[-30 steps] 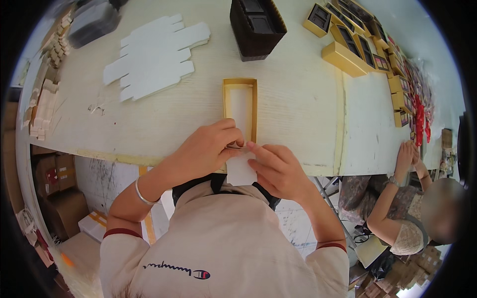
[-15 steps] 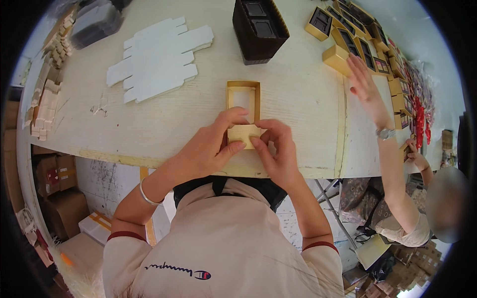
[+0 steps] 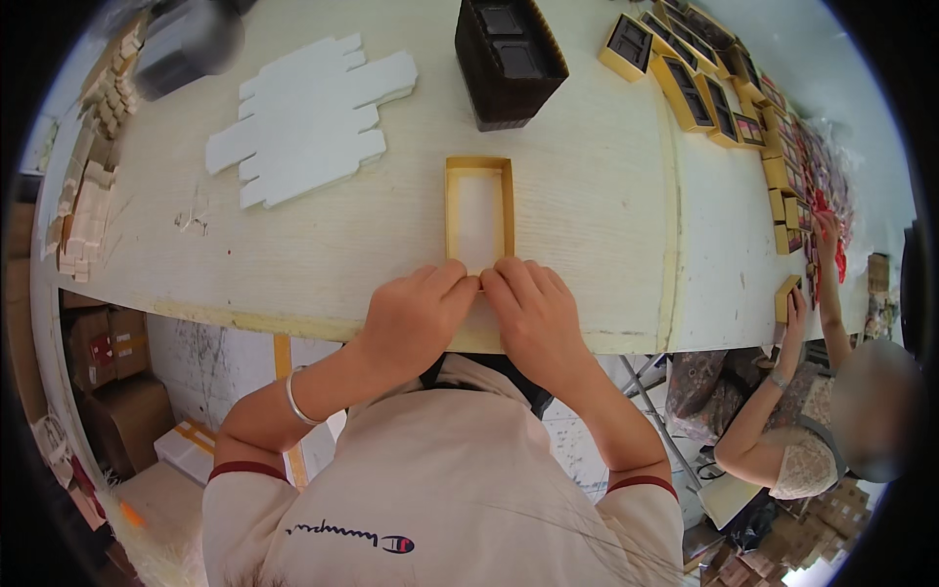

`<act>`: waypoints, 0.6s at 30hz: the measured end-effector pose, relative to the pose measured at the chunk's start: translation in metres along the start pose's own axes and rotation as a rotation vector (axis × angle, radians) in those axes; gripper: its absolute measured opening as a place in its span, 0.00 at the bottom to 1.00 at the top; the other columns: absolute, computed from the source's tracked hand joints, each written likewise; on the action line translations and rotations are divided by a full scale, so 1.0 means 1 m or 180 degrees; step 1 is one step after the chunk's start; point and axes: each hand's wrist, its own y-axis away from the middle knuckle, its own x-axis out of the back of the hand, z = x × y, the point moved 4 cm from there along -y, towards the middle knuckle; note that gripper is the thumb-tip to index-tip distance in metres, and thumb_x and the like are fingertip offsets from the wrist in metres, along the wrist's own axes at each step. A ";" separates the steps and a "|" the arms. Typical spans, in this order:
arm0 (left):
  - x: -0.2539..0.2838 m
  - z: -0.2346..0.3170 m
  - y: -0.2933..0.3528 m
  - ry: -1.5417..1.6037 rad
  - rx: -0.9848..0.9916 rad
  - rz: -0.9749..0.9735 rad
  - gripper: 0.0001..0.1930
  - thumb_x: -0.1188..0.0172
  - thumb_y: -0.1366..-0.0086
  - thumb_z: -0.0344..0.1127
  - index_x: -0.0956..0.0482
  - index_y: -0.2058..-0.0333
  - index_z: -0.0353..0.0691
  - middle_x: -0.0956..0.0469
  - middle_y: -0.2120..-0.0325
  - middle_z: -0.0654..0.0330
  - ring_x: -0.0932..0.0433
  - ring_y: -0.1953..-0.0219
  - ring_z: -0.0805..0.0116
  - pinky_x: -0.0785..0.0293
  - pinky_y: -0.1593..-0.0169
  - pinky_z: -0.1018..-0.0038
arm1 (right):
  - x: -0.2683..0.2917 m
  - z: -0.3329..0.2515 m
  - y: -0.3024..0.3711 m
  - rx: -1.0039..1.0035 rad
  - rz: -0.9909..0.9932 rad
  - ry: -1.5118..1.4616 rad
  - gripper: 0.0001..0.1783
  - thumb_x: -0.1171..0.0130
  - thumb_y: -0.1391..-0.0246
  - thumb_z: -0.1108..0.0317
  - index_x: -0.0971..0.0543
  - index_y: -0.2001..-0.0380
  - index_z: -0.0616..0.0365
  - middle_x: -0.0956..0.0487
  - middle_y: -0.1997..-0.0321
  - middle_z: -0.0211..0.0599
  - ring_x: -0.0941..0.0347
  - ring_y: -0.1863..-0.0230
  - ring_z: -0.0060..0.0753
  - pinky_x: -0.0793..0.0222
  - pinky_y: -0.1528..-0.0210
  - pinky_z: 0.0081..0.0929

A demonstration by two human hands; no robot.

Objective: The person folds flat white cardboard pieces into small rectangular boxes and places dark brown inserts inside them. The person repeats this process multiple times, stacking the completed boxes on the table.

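Note:
A shallow gold cardboard box (image 3: 509, 210) with a white inside stands at the near middle of the table, its long sides running away from me. My left hand (image 3: 416, 311) pinches the left part of its near wall, fingers curled over the rim. Close beside it, my right hand (image 3: 533, 308) grips the right part of the same wall. The two hands nearly touch, and they hide most of that wall.
White die-cut card sheets (image 3: 303, 122) lie stacked at left. Beyond the box stands a stack of dark brown plastic trays (image 3: 509, 73). Several gold boxes with dark inserts (image 3: 685, 93) line the far right, where a co-worker's hand (image 3: 794, 318) holds another.
The near end flap, raised between my fingers before, is now folded at the box's near wall. Both hands have moved down and together. The co-worker's arm has drawn back, taking a gold box along.

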 end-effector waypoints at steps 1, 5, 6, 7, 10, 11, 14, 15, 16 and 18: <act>0.000 -0.003 -0.003 0.0182 0.0143 -0.0257 0.06 0.40 0.45 0.23 0.21 0.67 0.35 0.25 0.71 0.59 0.28 0.78 0.62 0.32 0.78 0.71 | -0.002 0.003 -0.003 -0.0252 -0.0455 -0.0153 0.12 0.43 0.60 0.81 0.26 0.68 0.61 0.32 0.68 0.36 0.32 0.71 0.37 0.35 0.72 0.32; 0.004 -0.008 -0.014 0.0383 0.0492 -0.1095 0.03 0.40 0.45 0.25 0.23 0.71 0.35 0.25 0.71 0.56 0.26 0.74 0.55 0.30 0.73 0.67 | 0.002 0.009 -0.018 -0.0710 -0.1576 -0.0573 0.09 0.45 0.57 0.82 0.27 0.69 0.60 0.30 0.67 0.39 0.29 0.65 0.44 0.33 0.68 0.36; 0.005 -0.008 -0.015 0.0504 0.0466 -0.1189 0.05 0.39 0.46 0.27 0.23 0.69 0.35 0.25 0.70 0.57 0.25 0.72 0.55 0.29 0.71 0.67 | 0.004 0.011 -0.020 -0.0681 -0.1675 -0.0621 0.09 0.46 0.57 0.82 0.27 0.70 0.60 0.31 0.68 0.39 0.29 0.65 0.44 0.33 0.68 0.36; 0.008 -0.008 -0.015 0.0622 0.0442 -0.1282 0.07 0.37 0.46 0.28 0.23 0.67 0.36 0.24 0.70 0.58 0.25 0.71 0.55 0.28 0.70 0.66 | 0.004 0.011 -0.018 -0.0517 -0.1577 -0.0769 0.10 0.45 0.58 0.82 0.27 0.70 0.59 0.30 0.67 0.38 0.29 0.65 0.43 0.33 0.67 0.36; 0.035 -0.001 -0.028 0.0746 0.0411 -0.1921 0.16 0.33 0.49 0.33 0.23 0.60 0.39 0.24 0.63 0.58 0.24 0.61 0.56 0.28 0.59 0.63 | 0.009 0.018 -0.008 -0.0009 -0.1490 -0.0919 0.12 0.44 0.60 0.83 0.25 0.69 0.57 0.29 0.68 0.36 0.29 0.65 0.41 0.33 0.64 0.35; 0.045 0.000 -0.032 0.0737 0.0400 -0.2174 0.20 0.31 0.50 0.34 0.23 0.57 0.41 0.24 0.59 0.58 0.25 0.57 0.57 0.28 0.55 0.62 | 0.015 0.022 -0.008 0.0202 -0.1579 -0.0770 0.13 0.44 0.61 0.83 0.24 0.69 0.57 0.29 0.68 0.35 0.28 0.65 0.40 0.34 0.63 0.34; 0.068 -0.006 -0.057 -0.0468 -0.0791 -0.0635 0.31 0.28 0.55 0.37 0.26 0.50 0.44 0.30 0.48 0.58 0.31 0.45 0.56 0.36 0.42 0.54 | 0.028 0.028 -0.011 0.0631 -0.1774 -0.0645 0.18 0.43 0.63 0.83 0.22 0.64 0.56 0.26 0.65 0.34 0.29 0.64 0.40 0.35 0.60 0.32; 0.061 -0.015 -0.057 -0.0427 -0.0848 -0.0940 0.36 0.27 0.57 0.37 0.30 0.46 0.47 0.35 0.44 0.57 0.38 0.41 0.54 0.48 0.35 0.47 | 0.032 0.030 -0.016 0.0784 -0.1830 -0.0669 0.20 0.43 0.63 0.83 0.21 0.62 0.56 0.25 0.63 0.34 0.29 0.63 0.40 0.35 0.59 0.32; 0.049 -0.023 -0.051 -0.0332 -0.0761 -0.1065 0.37 0.26 0.57 0.39 0.30 0.45 0.47 0.35 0.44 0.57 0.37 0.41 0.54 0.48 0.35 0.48 | 0.042 0.035 -0.025 0.0635 -0.1639 -0.0903 0.21 0.43 0.62 0.84 0.21 0.60 0.56 0.24 0.59 0.34 0.29 0.60 0.40 0.35 0.57 0.32; 0.025 -0.038 -0.042 -0.0107 -0.0577 -0.1317 0.39 0.26 0.57 0.41 0.31 0.44 0.47 0.34 0.45 0.57 0.37 0.41 0.55 0.48 0.34 0.49 | 0.061 0.047 -0.048 0.0321 -0.1281 -0.1377 0.23 0.44 0.59 0.85 0.21 0.57 0.55 0.23 0.50 0.33 0.29 0.55 0.41 0.34 0.53 0.33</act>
